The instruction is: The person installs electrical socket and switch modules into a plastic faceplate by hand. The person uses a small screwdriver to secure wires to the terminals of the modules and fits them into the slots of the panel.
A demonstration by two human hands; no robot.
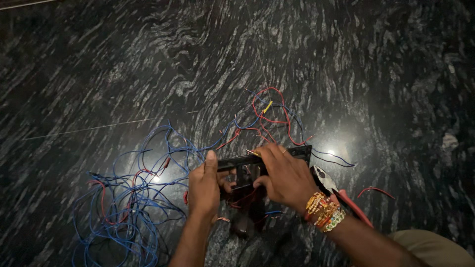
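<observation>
Dark stone floor (346, 59) lies bare beyond both hands, left hand (204, 185) and right hand (284, 175), gripping a black frame (247, 163).

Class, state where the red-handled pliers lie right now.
In the head view, the red-handled pliers lie on the dark stone floor, right of centre, partly under the right hand.

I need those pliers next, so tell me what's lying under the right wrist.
Under the right hand and its bangles lie pliers: metal jaws and red handles show on the dark stone floor. The wrist covers their middle, so the pivot cannot be seen.
</observation>
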